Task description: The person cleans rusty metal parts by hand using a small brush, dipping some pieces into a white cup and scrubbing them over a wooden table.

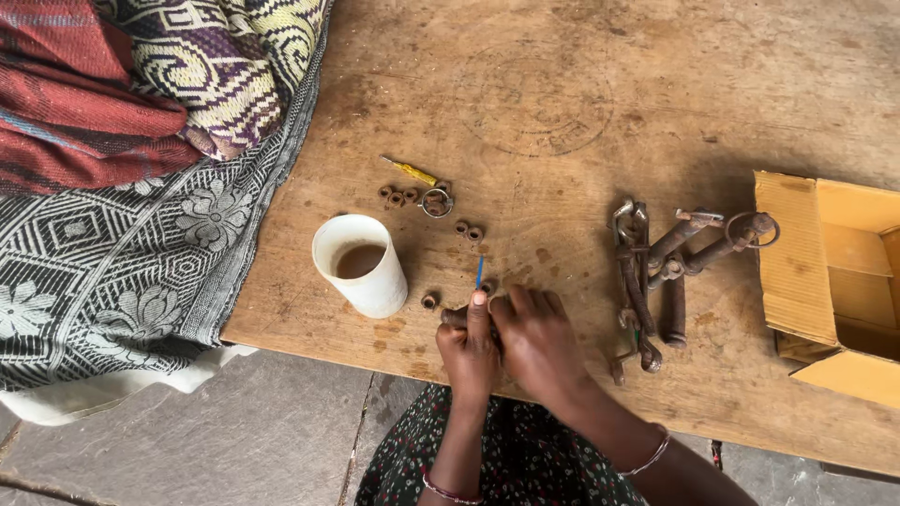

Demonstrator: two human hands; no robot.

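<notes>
My left hand [469, 349] is clenched around a small rusty bolt [454, 317] at the near edge of the wooden board [562, 112], the bolt's long axis lying crosswise with its end poking out leftward. My right hand [534, 342] presses in just beside it, fingers curled over the same piece, a thin blue stick [480, 273] standing up between them. A loose rusty washer [429, 302] lies just left of my left hand, nearer it than the right, beside the white cup [361, 265].
</notes>
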